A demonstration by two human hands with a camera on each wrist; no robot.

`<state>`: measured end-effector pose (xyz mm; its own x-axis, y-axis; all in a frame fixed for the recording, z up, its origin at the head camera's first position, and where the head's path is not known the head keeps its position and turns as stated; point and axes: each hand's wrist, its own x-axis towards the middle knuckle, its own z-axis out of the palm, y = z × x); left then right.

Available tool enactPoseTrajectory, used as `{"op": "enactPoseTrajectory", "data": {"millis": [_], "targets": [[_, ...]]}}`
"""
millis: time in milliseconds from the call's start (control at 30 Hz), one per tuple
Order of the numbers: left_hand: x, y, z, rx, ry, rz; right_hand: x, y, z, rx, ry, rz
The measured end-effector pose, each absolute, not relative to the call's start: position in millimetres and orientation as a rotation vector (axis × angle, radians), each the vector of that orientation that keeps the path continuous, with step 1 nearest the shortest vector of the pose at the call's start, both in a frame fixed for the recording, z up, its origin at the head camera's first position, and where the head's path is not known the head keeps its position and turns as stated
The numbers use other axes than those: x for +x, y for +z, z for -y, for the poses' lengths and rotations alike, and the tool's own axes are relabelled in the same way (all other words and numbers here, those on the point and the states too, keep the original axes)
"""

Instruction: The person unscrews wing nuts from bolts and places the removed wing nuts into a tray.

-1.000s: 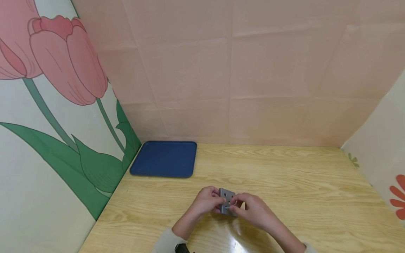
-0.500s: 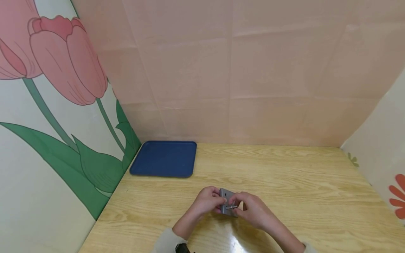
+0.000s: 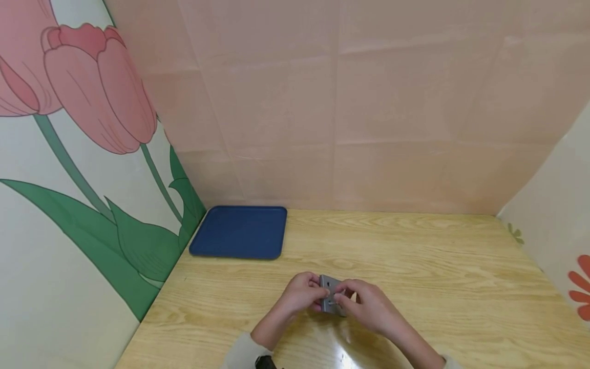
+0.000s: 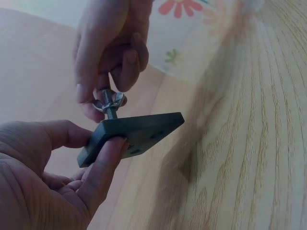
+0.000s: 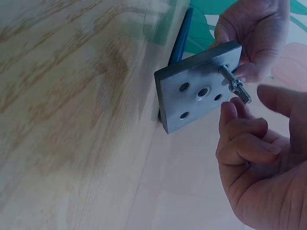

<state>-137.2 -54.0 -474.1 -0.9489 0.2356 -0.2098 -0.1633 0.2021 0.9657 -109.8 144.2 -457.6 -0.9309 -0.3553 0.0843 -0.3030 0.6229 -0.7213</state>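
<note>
In the head view my left hand [image 3: 300,294] grips a grey metal plate [image 3: 328,306] by its left edge, just above the table. The plate has several round holes, seen in the right wrist view. A threaded bolt [image 5: 227,75] sticks out of one corner hole, with a wing nut [image 4: 116,100] partway along it. My right hand [image 3: 370,306] is at this bolt, its forefinger curled behind the wing nut. The right thumb [image 5: 274,98] stands slightly off the bolt in the right wrist view. Left fingers hide part of the plate.
A blue tray [image 3: 239,233] lies at the table's back left corner. The wood-grain table [image 3: 415,256] meets a pink sheet [image 3: 369,128] behind, a tulip-printed wall [image 3: 115,179] on the left and a pale wall [image 3: 553,205] on the right.
Half a second ago the right thumb and forefinger were spread, baring the bolt; now the thumb has moved up across it. The left hand and plate have stayed nearly still.
</note>
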Motion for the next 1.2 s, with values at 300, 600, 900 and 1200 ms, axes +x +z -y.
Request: {"op": "enactPoseTrajectory", "data": {"millis": [300, 600, 900, 1200], "targets": [[-136.8, -474.4, 53.6, 0.062, 1.812, -2.162, -112.3, -458.2, -143.1, -0.495, -1.151, -2.817], [-138.9, -474.1, 55.8, 0.052, 1.789, -2.172, -112.0, -460.0, -143.6, -0.563, -1.134, -2.771], [-138.3, -475.2, 56.5, 0.044, 1.802, -2.18, -110.9, -457.4, -143.6, -0.606, -1.141, -2.728], [-137.0, -474.6, 57.5, 0.058, 1.806, -2.16, -108.4, -455.2, -141.7, -0.641, -1.148, -2.734]]}}
